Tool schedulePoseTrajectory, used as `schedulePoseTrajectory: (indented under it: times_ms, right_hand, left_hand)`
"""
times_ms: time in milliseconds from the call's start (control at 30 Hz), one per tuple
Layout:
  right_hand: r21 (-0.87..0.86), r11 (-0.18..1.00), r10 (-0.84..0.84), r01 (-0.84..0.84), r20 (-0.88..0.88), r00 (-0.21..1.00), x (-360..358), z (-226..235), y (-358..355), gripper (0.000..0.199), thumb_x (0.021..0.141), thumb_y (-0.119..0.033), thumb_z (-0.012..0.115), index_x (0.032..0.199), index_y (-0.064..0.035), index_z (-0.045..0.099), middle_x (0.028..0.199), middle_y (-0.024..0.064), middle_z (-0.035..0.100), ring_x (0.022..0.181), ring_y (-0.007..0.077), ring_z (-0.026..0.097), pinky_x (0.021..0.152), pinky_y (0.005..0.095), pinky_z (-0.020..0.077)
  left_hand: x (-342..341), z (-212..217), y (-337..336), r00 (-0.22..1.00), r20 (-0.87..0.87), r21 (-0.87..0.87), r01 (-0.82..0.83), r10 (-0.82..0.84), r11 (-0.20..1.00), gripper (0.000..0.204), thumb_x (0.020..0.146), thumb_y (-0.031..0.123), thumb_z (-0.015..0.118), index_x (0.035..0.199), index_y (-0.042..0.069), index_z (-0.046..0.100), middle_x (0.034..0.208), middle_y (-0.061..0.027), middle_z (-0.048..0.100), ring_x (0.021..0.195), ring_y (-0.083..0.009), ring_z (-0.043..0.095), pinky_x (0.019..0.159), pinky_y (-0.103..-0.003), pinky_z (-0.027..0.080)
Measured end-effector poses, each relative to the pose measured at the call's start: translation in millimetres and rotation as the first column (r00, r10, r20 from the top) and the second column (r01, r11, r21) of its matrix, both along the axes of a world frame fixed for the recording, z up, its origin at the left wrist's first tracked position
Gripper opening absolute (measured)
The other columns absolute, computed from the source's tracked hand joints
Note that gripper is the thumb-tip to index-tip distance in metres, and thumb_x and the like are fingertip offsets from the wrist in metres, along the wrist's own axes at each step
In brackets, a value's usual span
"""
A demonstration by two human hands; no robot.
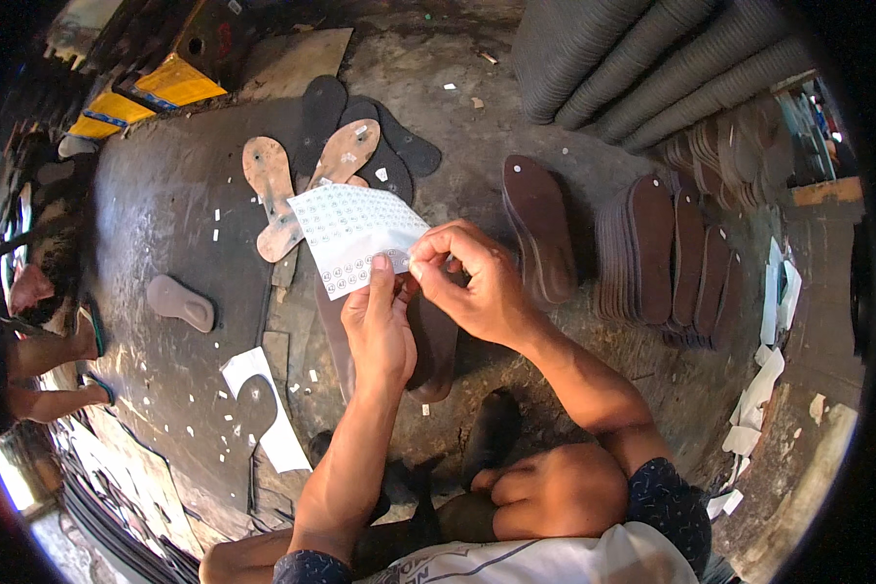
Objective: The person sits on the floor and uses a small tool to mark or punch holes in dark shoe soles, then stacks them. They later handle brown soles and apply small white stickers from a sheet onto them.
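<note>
White sticker sheet [352, 234] pinched between left hand [380, 326] and right hand [469, 282].

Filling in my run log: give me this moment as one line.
left hand: holds sticker sheet | right hand: pinching sheet's edge | below: dark sole | right: sole stacks

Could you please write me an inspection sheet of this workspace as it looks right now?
Surface: dark, worn floor, littered with white paper bits.
Job's things: white sticker sheet held up in both hands.
Clutter: tan insoles, black soles, brown sole stacks, grey sole, cut paper scrap.
Hands: left hand grips the sheet; right hand pinches its corner.
Cables: nothing seen.
Surroundings: grey sole rolls, yellow object, another person's legs.
</note>
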State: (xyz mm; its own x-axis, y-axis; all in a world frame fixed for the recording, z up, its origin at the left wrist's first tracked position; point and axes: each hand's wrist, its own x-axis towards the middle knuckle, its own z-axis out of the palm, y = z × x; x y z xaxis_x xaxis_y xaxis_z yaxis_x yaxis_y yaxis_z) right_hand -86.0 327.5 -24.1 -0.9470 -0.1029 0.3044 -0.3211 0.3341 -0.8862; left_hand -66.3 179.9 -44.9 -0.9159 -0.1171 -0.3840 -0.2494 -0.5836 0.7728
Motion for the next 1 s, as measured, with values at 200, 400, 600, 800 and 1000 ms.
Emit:
schedulePoseTrajectory:
  times_ms: [200, 400, 600, 800, 1000]
  right_hand:
    - [0.105, 0.993, -0.035, 0.047, -0.106, 0.994, 2.3, -10.4, -1.8, 0.041, 0.091, -0.002, 0.074, 0.129, -0.0054, 0.059, 0.108, 0.0142, 0.073, 0.097, 0.0321, 0.072, 0.085, 0.0421, 0.0582]
    - [-0.122, 0.992, -0.026, 0.041, 0.124, 0.992, 4.3, -6.9, -1.3, 0.042, 0.091, -0.005, 0.077, 0.128, -0.0060, 0.059, 0.104, 0.0075, 0.073, 0.091, 0.0191, 0.072, 0.079, 0.0346, 0.0579]
    - [-0.293, 0.955, 0.114, 0.045, 0.502, 0.857, -50.9, -94.1, 51.1, 0.052, 0.094, -0.008, 0.077, 0.138, -0.0050, 0.049, 0.101, 0.0085, 0.072, 0.094, 0.0139, 0.068, 0.084, 0.0292, 0.0533]
    - [0.450, 0.889, 0.080, -0.086, 0.032, 0.996, -54.2, -131.9, 9.3, 0.048, 0.093, -0.007, 0.076, 0.133, -0.0062, 0.049, 0.108, 0.0124, 0.068, 0.098, 0.0170, 0.065, 0.086, 0.0365, 0.0551]
    - [0.004, 1.000, -0.002, 0.000, 0.525, 0.851, -63.6, -142.8, 45.3, 0.033, 0.098, -0.020, 0.073, 0.122, -0.0007, 0.062, 0.116, 0.0129, 0.065, 0.098, 0.0188, 0.063, 0.089, 0.0363, 0.0546]
  left_hand:
    - [-1.9, -1.1, 5.4, 0.998, -0.051, -0.042, 0.036, -0.038, 0.998, 0.021, 0.109, 0.022, 0.064, 0.116, 0.004, 0.070, 0.106, -0.0022, 0.071, 0.094, -0.0129, 0.065, 0.087, -0.032, 0.053]
    - [9.5, -12.1, -7.9, 0.988, 0.126, 0.026, 0.083, -0.085, 0.996, 0.020, 0.107, 0.019, 0.063, 0.111, 0.000, 0.068, 0.101, -0.0045, 0.072, 0.085, -0.0153, 0.066, 0.079, -0.035, 0.056]
    - [106.1, -10.1, -19.0, 0.519, 0.206, -0.669, 0.693, -0.830, 0.267, 0.037, 0.102, 0.024, 0.065, 0.088, -0.009, 0.074, 0.123, -0.0270, 0.068, 0.113, -0.0400, 0.063, 0.099, -0.047, 0.050]
    - [102.9, -76.0, 3.5, 0.679, 0.146, -0.985, 0.166, -0.719, -0.043, 0.039, 0.105, 0.025, 0.056, 0.098, -0.009, 0.074, 0.170, -0.0331, 0.017, 0.154, -0.0622, 0.011, 0.121, -0.071, 0.021]
    - [131.8, -82.3, -8.7, 0.649, 0.187, -0.975, 0.217, -0.737, -0.056, 0.044, 0.105, 0.026, 0.055, 0.131, -0.008, 0.065, 0.171, -0.0336, 0.016, 0.155, -0.0622, 0.011, 0.118, -0.075, 0.022]
